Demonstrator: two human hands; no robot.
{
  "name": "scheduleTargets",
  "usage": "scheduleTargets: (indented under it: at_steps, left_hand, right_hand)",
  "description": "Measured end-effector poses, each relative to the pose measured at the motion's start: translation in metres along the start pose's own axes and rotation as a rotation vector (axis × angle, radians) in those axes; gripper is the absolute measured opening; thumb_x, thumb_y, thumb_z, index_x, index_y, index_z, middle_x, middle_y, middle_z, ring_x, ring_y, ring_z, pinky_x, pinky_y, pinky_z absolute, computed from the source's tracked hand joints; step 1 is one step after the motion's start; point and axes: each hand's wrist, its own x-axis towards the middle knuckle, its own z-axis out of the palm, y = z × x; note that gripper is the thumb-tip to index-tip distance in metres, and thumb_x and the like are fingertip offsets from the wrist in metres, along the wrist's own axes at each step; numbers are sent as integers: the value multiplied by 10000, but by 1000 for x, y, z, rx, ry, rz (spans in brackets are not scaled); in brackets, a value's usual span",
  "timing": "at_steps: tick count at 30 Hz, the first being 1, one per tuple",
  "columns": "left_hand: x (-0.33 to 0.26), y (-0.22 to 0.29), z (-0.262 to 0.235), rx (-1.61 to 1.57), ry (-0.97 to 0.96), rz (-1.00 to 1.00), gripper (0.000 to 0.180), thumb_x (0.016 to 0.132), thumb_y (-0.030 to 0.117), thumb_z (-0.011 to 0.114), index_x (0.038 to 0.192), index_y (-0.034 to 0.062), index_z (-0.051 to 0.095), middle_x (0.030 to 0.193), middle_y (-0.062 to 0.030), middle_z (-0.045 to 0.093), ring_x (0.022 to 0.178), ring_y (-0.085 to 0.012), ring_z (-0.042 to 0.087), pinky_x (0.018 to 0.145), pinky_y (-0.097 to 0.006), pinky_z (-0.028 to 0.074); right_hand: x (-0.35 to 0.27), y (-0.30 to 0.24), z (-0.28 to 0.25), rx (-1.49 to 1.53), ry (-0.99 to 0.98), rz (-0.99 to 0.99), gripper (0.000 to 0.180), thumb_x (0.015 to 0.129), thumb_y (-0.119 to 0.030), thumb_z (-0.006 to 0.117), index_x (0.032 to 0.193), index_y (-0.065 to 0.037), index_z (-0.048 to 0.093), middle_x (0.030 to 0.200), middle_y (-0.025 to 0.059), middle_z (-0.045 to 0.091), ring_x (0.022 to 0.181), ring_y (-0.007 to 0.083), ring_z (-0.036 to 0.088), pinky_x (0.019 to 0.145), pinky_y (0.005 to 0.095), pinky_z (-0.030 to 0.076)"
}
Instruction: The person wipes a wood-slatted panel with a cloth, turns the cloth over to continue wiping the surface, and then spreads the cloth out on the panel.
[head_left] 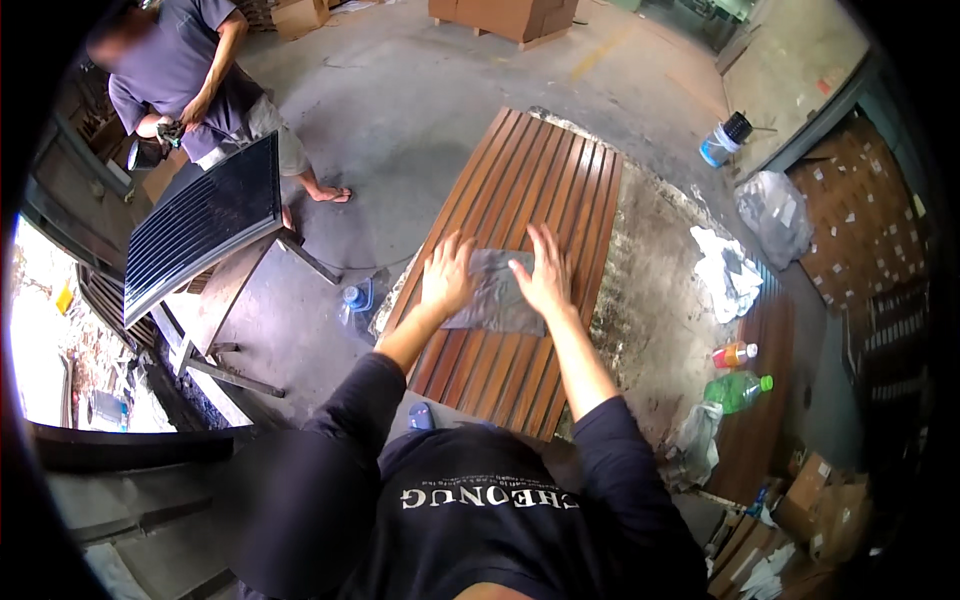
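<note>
A brown slatted wooden panel (540, 180) lies flat on a grimy worktable (650, 290) in front of me. A grey cloth (495, 290) is spread on its middle. My left hand (447, 275) presses flat on the cloth's left edge, fingers apart. My right hand (545, 272) lies flat on its right edge, fingers spread. Neither hand grips the cloth; both rest on top of it.
Another person (185, 70) stands at the upper left beside a dark slatted panel (205, 225) on a stand. White rags (728, 272), a green bottle (738, 390) and an orange bottle (733, 353) sit on the table's right. A blue bottle (357, 297) lies on the floor. Cardboard boxes (820, 500) are at lower right.
</note>
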Motion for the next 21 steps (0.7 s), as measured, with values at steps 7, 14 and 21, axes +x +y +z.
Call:
scheduleTargets:
  at_steps: [7, 14, 21]
  left_hand:
    - [-28, -50, 25, -294, -106, -378, 576, 771, 280, 640, 1234, 7, 432, 1075, -182, 558, 1027, -327, 537, 888, -405, 423]
    - [8, -53, 30, -462, -176, -686, 489, 653, 226, 751, 1051, -9, 592, 926, -153, 655, 876, -256, 629, 783, -340, 485]
    - [9, -58, 27, -439, -137, -690, 399, 655, 188, 727, 1001, 15, 634, 855, -112, 669, 805, -216, 647, 732, -302, 494]
  right_hand:
    - [-32, 19, 21, 172, 177, 131, 586, 775, -229, 676, 1275, -73, 415, 1344, 148, 390, 1266, 325, 351, 1053, 456, 273]
    - [-6, -13, 24, 259, -46, 44, 546, 782, -231, 680, 1263, -124, 446, 1339, 120, 409, 1218, 321, 424, 998, 404, 383]
    - [-3, -11, 20, 97, -145, 132, 606, 758, -194, 689, 1284, -100, 403, 1340, 127, 398, 1245, 317, 384, 1028, 442, 327]
